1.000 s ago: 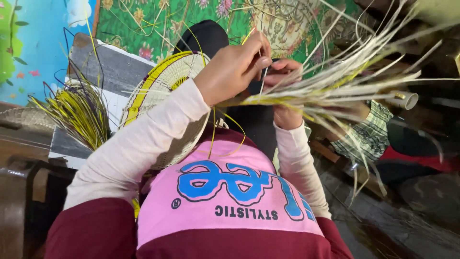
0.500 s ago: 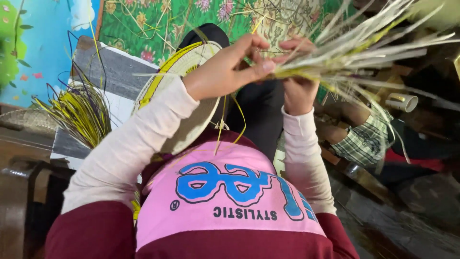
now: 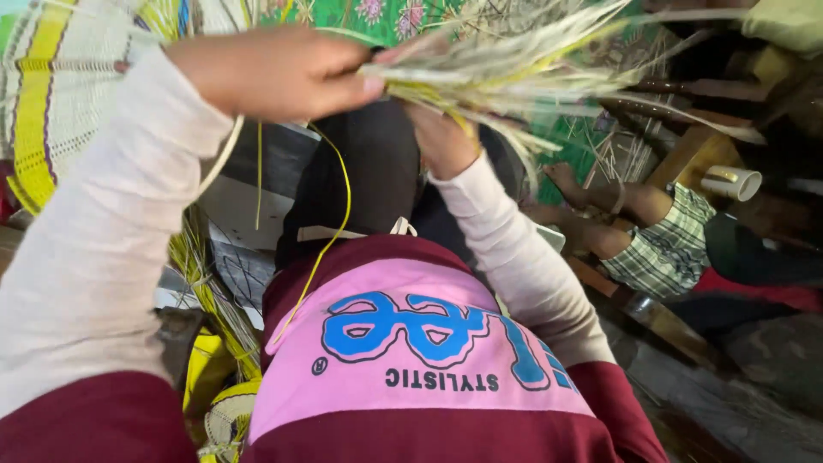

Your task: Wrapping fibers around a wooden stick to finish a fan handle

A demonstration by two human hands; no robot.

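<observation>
My left hand [image 3: 274,73] is raised in front of me, its fingers pinching the near end of a bundle of pale and yellow reed strips [image 3: 531,60]. Just below the bundle, my right hand [image 3: 441,141] grips the same strips from underneath. The strips fan out to the upper right. A single thin yellow strand [image 3: 330,223] hangs down from my left hand over my pink and maroon shirt [image 3: 411,343].
A round woven white and yellow piece [image 3: 51,94] stands at the upper left. More yellow strips [image 3: 206,283] lie at the lower left. Another person's leg and checked shorts [image 3: 660,249] are at the right, near a white cup [image 3: 729,182]. A green patterned mat [image 3: 377,17] lies beyond.
The view has tilted and drawn closer. Both hands have lifted the bundle higher and nearer the camera, and the woven round piece has shifted to the upper left.
</observation>
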